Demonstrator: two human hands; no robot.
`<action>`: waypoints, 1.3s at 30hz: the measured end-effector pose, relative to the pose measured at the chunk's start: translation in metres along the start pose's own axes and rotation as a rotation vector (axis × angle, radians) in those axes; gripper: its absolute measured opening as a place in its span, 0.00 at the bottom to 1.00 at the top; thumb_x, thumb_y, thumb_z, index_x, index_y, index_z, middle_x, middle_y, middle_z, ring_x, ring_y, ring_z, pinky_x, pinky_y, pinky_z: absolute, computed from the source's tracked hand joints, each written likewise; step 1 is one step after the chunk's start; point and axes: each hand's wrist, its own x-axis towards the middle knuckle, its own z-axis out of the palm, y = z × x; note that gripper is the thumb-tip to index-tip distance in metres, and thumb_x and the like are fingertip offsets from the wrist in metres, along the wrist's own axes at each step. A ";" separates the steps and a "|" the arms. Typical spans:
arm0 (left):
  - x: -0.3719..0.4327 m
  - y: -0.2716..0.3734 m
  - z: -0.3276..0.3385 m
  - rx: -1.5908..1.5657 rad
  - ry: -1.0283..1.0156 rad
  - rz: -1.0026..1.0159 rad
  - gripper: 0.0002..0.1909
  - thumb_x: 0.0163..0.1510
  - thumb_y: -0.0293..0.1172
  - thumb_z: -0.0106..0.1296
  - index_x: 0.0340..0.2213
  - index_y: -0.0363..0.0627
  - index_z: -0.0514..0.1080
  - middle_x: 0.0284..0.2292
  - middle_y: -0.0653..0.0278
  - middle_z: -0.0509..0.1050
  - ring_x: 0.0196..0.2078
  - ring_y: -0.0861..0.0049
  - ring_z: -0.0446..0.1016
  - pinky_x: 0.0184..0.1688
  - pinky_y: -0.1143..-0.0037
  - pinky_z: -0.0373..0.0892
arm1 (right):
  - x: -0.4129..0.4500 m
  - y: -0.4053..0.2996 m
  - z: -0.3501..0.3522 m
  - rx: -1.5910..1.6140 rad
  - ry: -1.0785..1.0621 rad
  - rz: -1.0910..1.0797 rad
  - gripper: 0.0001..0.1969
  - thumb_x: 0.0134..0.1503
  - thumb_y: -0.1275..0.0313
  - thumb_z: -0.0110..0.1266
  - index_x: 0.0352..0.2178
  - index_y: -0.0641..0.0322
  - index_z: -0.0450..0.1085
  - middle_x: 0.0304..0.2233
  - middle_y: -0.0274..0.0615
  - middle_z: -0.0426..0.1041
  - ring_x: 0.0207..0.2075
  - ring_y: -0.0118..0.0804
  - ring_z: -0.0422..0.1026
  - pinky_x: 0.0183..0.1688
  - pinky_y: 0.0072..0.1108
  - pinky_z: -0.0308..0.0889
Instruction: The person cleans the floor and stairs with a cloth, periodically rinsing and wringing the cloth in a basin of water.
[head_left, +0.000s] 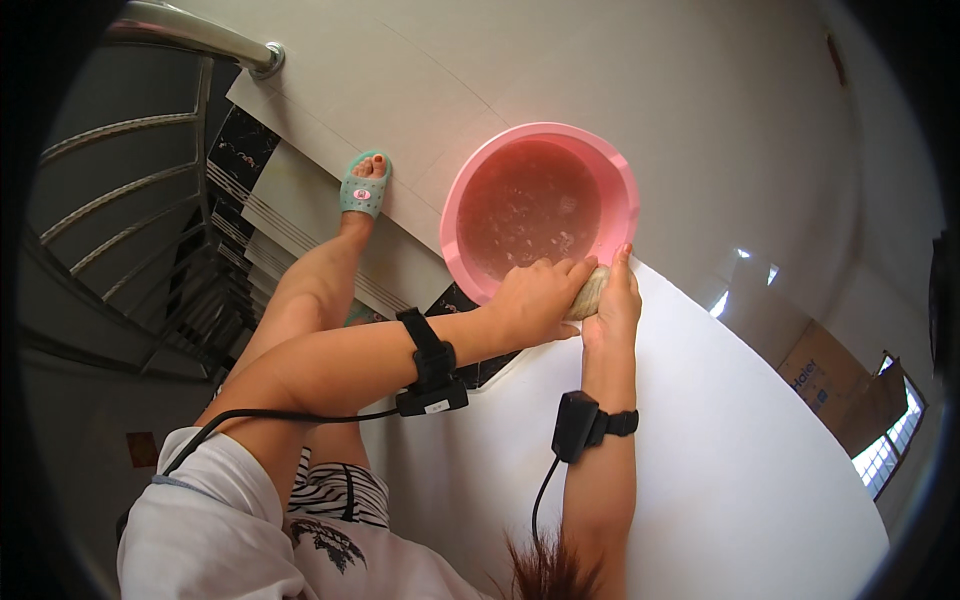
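A pink plastic basin (630, 217) of cloudy water stands on the tiled floor ahead of me. At its near rim, my left hand (534, 297) and my right hand (616, 301) come together around a small pale, greenish-grey object (589, 294) with a ridged surface. What it is, I cannot tell, as the fingers cover much of it. The left hand presses on it from the left, back of the hand up; the right hand grips it from the right. Some pale bits or foam show in the water. Both forearms wear black straps with small boxes and cables.
Stairs with black patterned tile risers (244, 142) descend at the left beside a metal railing (195, 37). My foot in a green slipper (360, 187) is on the stair edge. A smooth white surface (712, 420) spans the lower right, with a cardboard box (817, 375) beyond it.
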 end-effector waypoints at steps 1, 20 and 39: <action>-0.002 -0.003 0.000 0.013 -0.025 0.024 0.31 0.37 0.40 0.62 0.43 0.43 0.65 0.36 0.54 0.73 0.38 0.55 0.72 0.34 0.63 0.70 | -0.005 -0.001 -0.003 0.004 -0.002 0.004 0.26 0.54 0.51 0.53 0.40 0.66 0.63 0.36 0.41 0.67 0.39 0.35 0.68 0.42 0.25 0.67; -0.006 0.001 -0.027 -1.763 -0.916 -0.502 0.25 0.52 0.45 0.52 0.43 0.35 0.64 0.34 0.54 0.72 0.27 0.75 0.71 0.12 0.88 0.62 | -0.019 -0.031 -0.028 0.434 -1.133 -0.167 0.24 0.47 0.58 0.62 0.46 0.50 0.67 0.39 0.42 0.73 0.49 0.55 0.67 0.53 0.49 0.60; -0.017 0.012 -0.043 -0.930 -0.754 -0.328 0.17 0.40 0.38 0.60 0.31 0.46 0.68 0.22 0.70 0.67 0.24 0.85 0.65 0.21 0.82 0.59 | -0.066 -0.053 0.000 -0.534 -0.653 -0.539 0.10 0.56 0.77 0.48 0.40 0.64 0.71 0.19 0.32 0.68 0.25 0.23 0.70 0.36 0.18 0.66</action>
